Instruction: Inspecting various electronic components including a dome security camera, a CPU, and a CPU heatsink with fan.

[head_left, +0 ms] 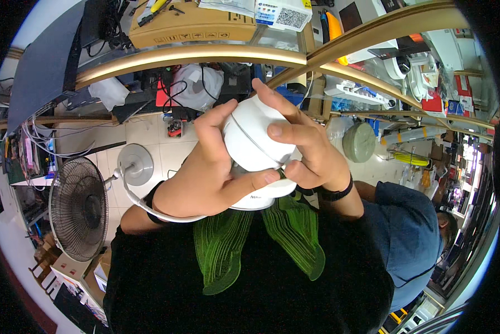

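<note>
In front of my chest I hold a white rounded device, which looks like a dome security camera with a seam across its ball. Beneath the ball sits its round white base. My left hand grips it from the left, the thumb across the gap between ball and base. On the other side my right hand wraps the ball, fingers over its top and right. A white cable loops below my left wrist. The underside of the device and part of the base are hidden by my hands.
Ahead stands a gold-framed glass counter with a cardboard box on top. A black-grilled fan is at the left. Close on my right is a person in a blue shirt. A round green stool stands farther right.
</note>
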Available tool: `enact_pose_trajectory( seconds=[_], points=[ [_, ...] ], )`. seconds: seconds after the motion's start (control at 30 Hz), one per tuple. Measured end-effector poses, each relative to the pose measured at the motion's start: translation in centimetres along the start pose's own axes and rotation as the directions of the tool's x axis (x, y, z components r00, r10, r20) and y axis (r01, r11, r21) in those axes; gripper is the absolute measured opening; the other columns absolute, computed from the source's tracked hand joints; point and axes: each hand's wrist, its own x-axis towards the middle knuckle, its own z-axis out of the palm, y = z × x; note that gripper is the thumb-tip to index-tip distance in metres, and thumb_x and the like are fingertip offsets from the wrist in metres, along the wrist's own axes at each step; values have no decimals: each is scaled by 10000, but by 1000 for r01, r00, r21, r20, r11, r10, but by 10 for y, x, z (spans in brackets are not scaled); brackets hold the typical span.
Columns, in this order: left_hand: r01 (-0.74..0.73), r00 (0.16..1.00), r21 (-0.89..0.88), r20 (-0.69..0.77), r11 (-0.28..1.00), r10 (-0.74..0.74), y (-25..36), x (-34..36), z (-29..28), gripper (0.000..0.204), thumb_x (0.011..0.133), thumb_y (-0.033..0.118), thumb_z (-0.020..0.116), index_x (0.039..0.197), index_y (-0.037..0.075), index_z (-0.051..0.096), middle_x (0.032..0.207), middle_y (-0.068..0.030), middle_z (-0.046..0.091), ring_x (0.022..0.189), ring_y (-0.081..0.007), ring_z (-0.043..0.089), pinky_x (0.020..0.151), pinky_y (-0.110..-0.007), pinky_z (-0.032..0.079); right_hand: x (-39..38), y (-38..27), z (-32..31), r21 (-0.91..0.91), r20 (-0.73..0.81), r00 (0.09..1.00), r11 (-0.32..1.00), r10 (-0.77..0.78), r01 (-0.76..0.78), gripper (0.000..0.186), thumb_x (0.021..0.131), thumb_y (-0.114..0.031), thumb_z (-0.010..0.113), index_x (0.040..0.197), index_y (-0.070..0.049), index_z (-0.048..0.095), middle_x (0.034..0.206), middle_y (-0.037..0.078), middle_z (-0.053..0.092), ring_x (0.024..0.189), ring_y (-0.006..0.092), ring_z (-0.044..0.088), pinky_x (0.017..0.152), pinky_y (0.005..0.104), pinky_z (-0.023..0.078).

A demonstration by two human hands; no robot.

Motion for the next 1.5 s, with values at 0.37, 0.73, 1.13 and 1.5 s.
enact_pose_trajectory(
  seconds=[0.37, 0.73, 1.13, 1.5],
  points=[
    [-173, 963, 256, -161, 951, 218, -3, 12, -2, 841, 671, 178, 802, 1234, -101, 243, 1173, -308, 421, 1020, -416, 531, 878, -434, 442, 9, -1, 17, 61, -174, 976, 991, 132, -123, 785, 730, -234, 746, 1358, -78, 303, 1381, 292, 331, 1243, 399, 409, 1025, 471, 320],
    [-131, 970, 340, -148, 931, 191, -9, 6, -3, 751, 582, 104, 778, 1155, -128, 352, 1145, -306, 436, 1077, -456, 458, 916, -468, 413, 9, 7, 31, -19, -179, 979, 995, 94, -99, 796, 633, -170, 821, 1298, -85, 393, 1325, 264, 422, 1217, 411, 448, 999, 459, 365],
    [-121, 943, 192, -283, 974, 173, -29, 1, -6, 851, 595, 288, 848, 1209, 9, 330, 1113, -196, 478, 983, -328, 536, 832, -416, 441, 9, 8, 29, -176, 6, 1000, 984, 15, -14, 519, 879, -331, 547, 1300, -59, 410, 1377, 242, 354, 1260, 428, 346, 1030, 513, 274],
    [-96, 759, -656, -534, 748, -372, -44, -15, -30, 857, 789, 640, 521, 1361, 29, 338, 1289, -213, 482, 1099, -316, 547, 917, -433, 471, -20, 29, 46, 516, 1, 823, 705, 568, -487, 1135, 650, -508, 786, 1443, -71, 102, 1437, 168, 250, 1318, 331, 294, 1007, 499, 349]
  ],
)
